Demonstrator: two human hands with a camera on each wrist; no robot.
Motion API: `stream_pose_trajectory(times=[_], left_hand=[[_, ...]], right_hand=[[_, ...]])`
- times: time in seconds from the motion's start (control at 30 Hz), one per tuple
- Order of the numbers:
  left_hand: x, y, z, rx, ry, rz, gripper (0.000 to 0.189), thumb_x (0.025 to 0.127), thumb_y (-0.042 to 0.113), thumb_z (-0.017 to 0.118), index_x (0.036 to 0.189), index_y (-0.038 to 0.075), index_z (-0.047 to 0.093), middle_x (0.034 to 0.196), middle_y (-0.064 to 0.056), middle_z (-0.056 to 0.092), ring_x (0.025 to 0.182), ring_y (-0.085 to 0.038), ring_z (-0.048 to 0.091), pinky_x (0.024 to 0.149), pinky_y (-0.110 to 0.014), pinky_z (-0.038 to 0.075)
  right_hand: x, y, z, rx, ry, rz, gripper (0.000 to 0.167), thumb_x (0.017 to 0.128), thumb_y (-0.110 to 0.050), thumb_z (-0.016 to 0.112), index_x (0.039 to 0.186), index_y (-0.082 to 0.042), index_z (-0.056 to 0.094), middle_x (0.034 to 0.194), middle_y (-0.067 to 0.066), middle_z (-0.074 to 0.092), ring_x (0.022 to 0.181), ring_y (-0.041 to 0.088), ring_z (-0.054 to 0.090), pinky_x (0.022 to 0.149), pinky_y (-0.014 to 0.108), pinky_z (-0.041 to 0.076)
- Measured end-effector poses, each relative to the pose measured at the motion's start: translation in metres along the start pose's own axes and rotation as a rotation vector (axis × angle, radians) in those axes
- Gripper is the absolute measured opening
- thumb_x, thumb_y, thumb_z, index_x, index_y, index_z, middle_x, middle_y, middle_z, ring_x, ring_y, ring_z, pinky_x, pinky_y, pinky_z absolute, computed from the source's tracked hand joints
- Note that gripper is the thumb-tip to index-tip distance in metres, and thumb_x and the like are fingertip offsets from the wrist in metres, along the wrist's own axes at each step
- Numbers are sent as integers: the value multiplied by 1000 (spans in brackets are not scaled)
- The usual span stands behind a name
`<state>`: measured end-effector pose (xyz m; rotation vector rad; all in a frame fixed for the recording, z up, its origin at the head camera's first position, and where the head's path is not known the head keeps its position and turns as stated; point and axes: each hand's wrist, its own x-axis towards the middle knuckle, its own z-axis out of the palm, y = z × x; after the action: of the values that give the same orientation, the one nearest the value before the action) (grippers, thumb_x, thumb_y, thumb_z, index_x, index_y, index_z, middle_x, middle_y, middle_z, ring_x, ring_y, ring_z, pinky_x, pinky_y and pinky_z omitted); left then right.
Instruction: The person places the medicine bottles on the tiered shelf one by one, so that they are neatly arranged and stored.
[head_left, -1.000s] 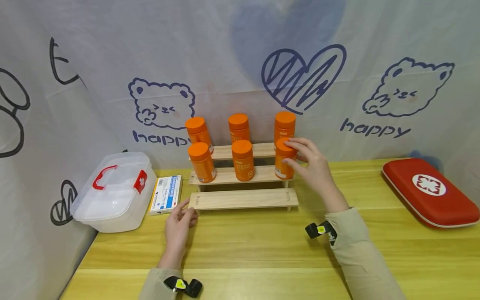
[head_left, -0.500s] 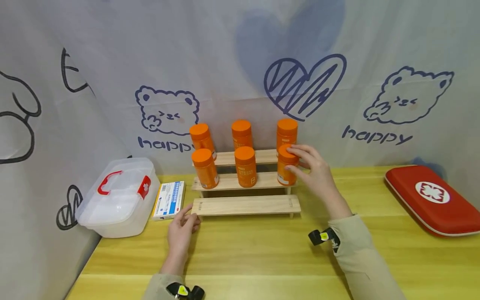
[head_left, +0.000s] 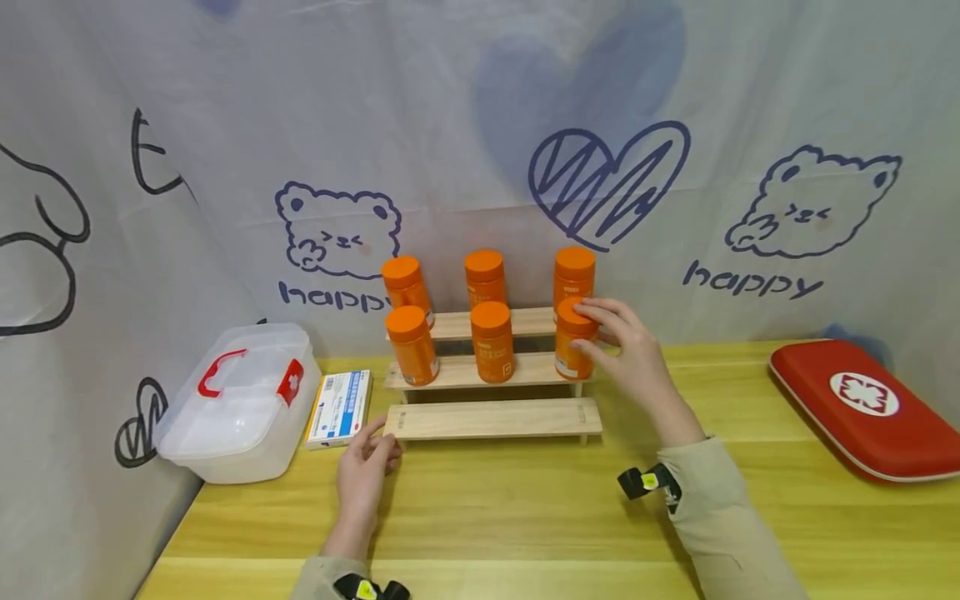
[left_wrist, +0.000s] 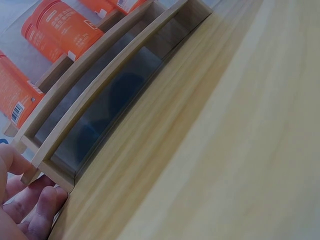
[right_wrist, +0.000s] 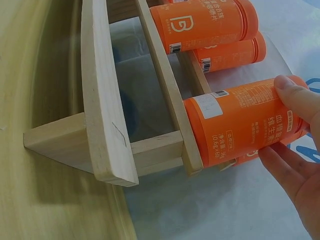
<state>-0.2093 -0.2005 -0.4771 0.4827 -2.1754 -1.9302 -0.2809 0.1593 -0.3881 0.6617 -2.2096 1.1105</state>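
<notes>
A stepped wooden display rack (head_left: 491,419) stands on the table, its lowest step bare. Orange supplement bottles fill the two upper steps, among them a middle-step bottle (head_left: 492,346) at the centre. My right hand (head_left: 639,367) pinches the right-hand bottle (right_wrist: 240,122) of the middle step near its cap, thumb on one side and fingers on the other. That bottle is upright, its base at the step. At the rack's left end, my left hand (head_left: 362,477) holds the corner of the lowest step; in the left wrist view its fingers (left_wrist: 45,200) curl against the end support.
Left of the rack lies a blue and white medicine box (head_left: 340,408), beside a clear plastic first-aid box (head_left: 232,408) with a red handle. A red zip case (head_left: 862,408) with a white cross emblem lies at the right. A printed curtain (head_left: 465,167) hangs close behind the rack.
The head view has tilted up slightly, so everything sits lower in the picture. Both hands keep their places on the bottle and the rack.
</notes>
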Motion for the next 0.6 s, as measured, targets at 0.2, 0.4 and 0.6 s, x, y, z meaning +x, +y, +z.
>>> stream_pose_trajectory(times=[0.2,0.4,0.6], left_hand=[[0,3,-1,6,2,10,37,94,14,56,131,7,56,94,-11,66,77,-11,62,66,-21,54],[0,4,-3,-10,-2,20,38,95,13,57,131,5,55,93,-11,66,77,-11,63,66,-21,54],[0,3,-2,-7,-2,9,37,95,13,56,131,7,56,94,-10,66,78,-11,63,67,-21,54]], right_hand=[[3,-1,0,1,1,-19,48,80,-8,75,127,-8,61,132,9,51,117,28,52,85,41,54],[5,-3,0,9,-9,-38,49,80,-6,75,127,-6,60,132,10,50,116,30,53,85,42,54],[5,-5,-1,-14,-17,-41,49,81,-6,75,128,-7,60,133,9,50,116,28,52,88,42,52]])
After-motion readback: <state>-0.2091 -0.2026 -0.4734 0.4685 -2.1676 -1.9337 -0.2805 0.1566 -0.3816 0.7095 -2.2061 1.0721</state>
